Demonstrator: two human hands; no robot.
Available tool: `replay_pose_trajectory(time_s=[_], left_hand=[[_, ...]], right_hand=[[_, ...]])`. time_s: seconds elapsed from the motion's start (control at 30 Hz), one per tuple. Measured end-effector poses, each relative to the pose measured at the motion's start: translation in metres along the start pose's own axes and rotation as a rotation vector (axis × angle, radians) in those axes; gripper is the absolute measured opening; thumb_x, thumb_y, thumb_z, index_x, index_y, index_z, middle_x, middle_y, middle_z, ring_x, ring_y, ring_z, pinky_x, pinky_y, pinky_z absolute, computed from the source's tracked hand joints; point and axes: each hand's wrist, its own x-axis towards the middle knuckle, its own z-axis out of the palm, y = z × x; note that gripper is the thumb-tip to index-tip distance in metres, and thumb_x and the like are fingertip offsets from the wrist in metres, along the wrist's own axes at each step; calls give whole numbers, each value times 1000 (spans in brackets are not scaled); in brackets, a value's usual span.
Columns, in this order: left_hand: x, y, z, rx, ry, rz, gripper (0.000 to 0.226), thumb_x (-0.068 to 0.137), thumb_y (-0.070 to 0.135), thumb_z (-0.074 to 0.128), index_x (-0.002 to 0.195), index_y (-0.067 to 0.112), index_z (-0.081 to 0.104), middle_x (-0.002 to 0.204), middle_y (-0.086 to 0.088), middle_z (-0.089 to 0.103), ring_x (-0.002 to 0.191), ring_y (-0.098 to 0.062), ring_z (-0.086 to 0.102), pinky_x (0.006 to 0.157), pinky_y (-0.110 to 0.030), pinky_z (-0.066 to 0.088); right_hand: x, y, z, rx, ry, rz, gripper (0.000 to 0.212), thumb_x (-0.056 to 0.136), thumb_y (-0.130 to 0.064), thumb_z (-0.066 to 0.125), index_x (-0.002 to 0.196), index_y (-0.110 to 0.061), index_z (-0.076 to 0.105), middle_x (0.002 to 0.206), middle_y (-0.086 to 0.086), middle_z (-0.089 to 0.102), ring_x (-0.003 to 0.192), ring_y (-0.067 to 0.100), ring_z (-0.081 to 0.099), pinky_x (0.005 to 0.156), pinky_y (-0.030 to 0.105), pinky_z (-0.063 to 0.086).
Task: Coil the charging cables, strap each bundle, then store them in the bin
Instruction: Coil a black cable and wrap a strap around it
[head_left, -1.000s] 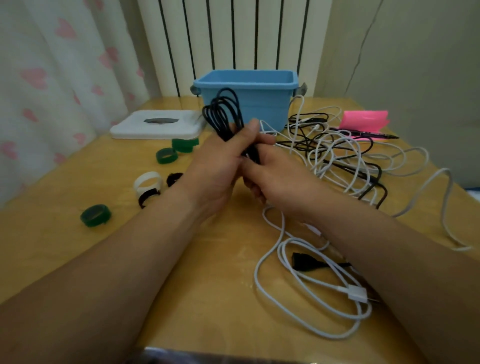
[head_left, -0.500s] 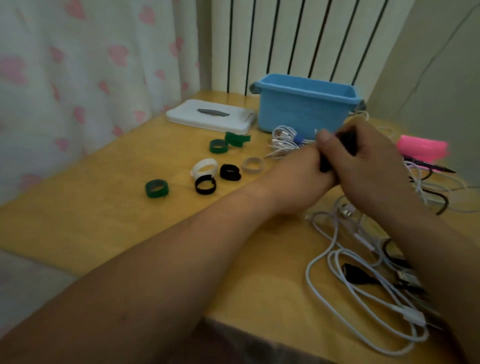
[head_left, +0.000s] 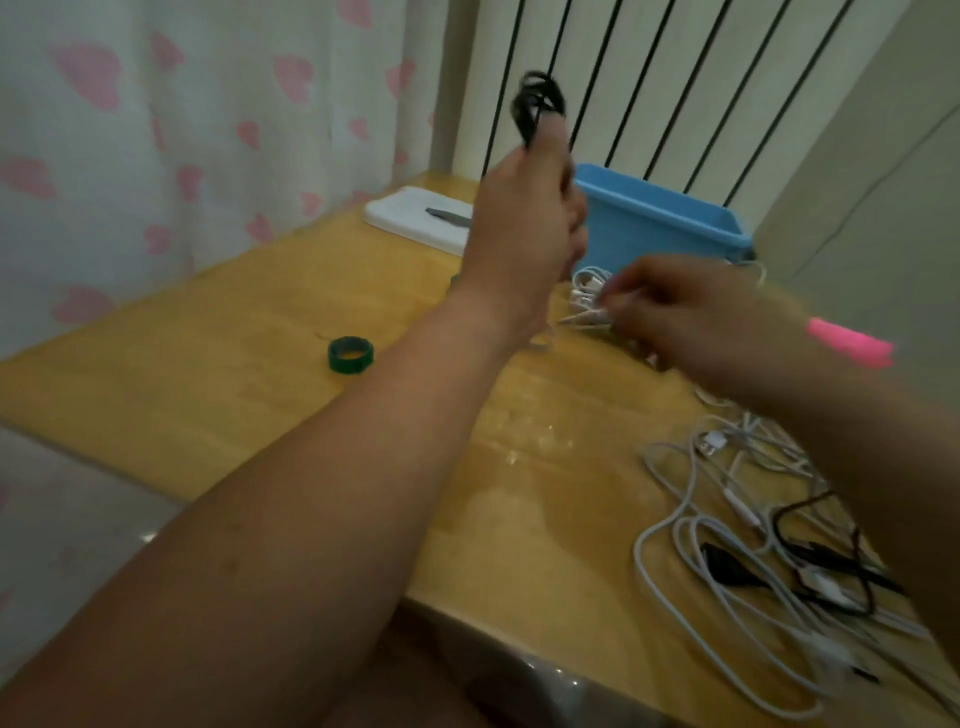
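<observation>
Black cable coil (head_left: 537, 111) now high in L hand (head_left: 524, 228) alone

Table (head_left: 234, 374) is finished in glossy varnished wood, bin (head_left: 639, 234) is moulded in smooth plastic, curtain (head_left: 156, 156) is thin cloth.

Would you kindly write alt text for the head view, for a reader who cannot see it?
A person's left hand holds a coiled black cable above a table; the blurred right hand reaches toward a white cable bundle beside a blue bin.
</observation>
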Motion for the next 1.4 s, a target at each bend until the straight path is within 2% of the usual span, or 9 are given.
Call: replay_pose_trajectory(time_s=[0.1, 0.2, 0.33, 0.43, 0.63, 0.87, 1.03, 1.17, 1.4], left_hand=[[5, 6, -9, -120, 65, 0, 43, 116, 43, 40, 77, 24, 45, 58, 5, 33, 52, -16, 22, 47, -31, 13], [7, 10, -12, -229, 111, -25, 41, 116, 41, 41, 79, 24, 46, 61, 4, 33, 52, -13, 24, 48, -31, 11], [8, 11, -14, -294, 129, -57, 40, 116, 40, 42, 79, 23, 46, 61, 4, 34, 50, -11, 25, 45, -27, 13], [9, 10, -15, -296, 115, -70, 41, 116, 40, 41, 80, 23, 46, 60, 4, 33, 50, -12, 25, 44, -27, 13], [11, -2, -10, -200, 68, -120, 43, 116, 42, 41, 78, 22, 46, 59, 4, 35, 47, -12, 27, 41, -27, 15], [0, -40, 8, 209, -33, -341, 30, 114, 40, 46, 95, 18, 50, 63, 2, 40, 48, -12, 32, 42, -24, 21], [-9, -64, 23, 553, -242, -350, 18, 113, 24, 48, 97, 16, 50, 66, -4, 39, 47, -14, 33, 43, -26, 25], [-13, -74, 25, 974, -376, -146, 32, 114, 30, 52, 98, 7, 68, 70, 1, 58, 53, -6, 47, 55, -27, 37], [-14, -73, 27, 1023, -433, -86, 20, 107, 11, 56, 98, 12, 75, 59, 20, 62, 53, 9, 53, 49, -10, 34]], right_hand=[[4, -15, 46, -256, -243, -197, 19, 102, -38, 64, 121, -37, 66, 100, -15, 67, 86, 4, 65, 76, 29, 55], [16, -30, 81, -282, -271, -283, 9, 100, -37, 66, 97, -29, 63, 85, -9, 62, 73, 9, 58, 70, 37, 53], [20, -35, 94, -333, -297, -325, 33, 103, -35, 61, 73, -36, 46, 70, -13, 49, 62, 4, 48, 63, 32, 36], [9, -29, 82, -327, -348, -415, 16, 100, -35, 64, 84, -35, 62, 85, -14, 59, 77, -1, 55, 70, 31, 42], [-10, 13, 23, 76, -116, -127, 5, 99, -30, 67, 96, -27, 70, 91, -9, 75, 87, 4, 69, 84, 33, 53], [-11, 65, 17, 898, 162, 160, 15, 107, -7, 51, 109, -15, 64, 66, 1, 59, 66, 18, 67, 71, 36, 54], [-16, 67, 11, 1083, 149, 119, 19, 109, -7, 47, 104, -19, 61, 69, 0, 50, 56, 15, 48, 57, 29, 41], [-20, 62, 11, 1071, 105, 69, 14, 110, -12, 48, 106, -17, 60, 68, 0, 41, 54, 12, 34, 53, 28, 29], [-16, 67, 35, 569, 288, 133, 21, 102, -32, 68, 85, -20, 69, 53, -16, 58, 47, 1, 49, 55, 24, 36]])
